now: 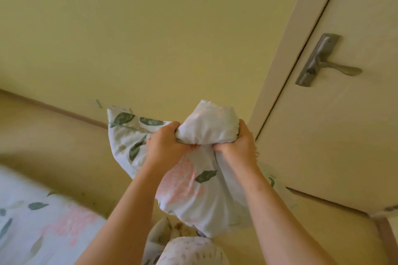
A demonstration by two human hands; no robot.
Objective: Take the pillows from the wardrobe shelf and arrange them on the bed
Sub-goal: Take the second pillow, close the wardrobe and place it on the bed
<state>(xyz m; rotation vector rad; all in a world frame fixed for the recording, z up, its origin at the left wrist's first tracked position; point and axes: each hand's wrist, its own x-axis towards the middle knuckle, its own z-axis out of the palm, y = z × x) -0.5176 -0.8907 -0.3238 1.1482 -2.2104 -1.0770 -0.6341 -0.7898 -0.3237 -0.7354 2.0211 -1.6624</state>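
Head view: both hands clutch a leaf-printed pillow (200,170). Left hand (165,144) and right hand (235,146) bunch its fabric, fingers curled. A door (336,127) stands right.

— What's on the right?
— A pale door (344,135) with a grey lever handle (342,69).
— And left of it?
— A yellow wall (129,28), with a brown skirting board (53,107) along its foot.

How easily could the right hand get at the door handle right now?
Probably not as is: the right hand grips the bunched pillow with the left hand. Nothing blocks the way to the door handle, but it must let go first.
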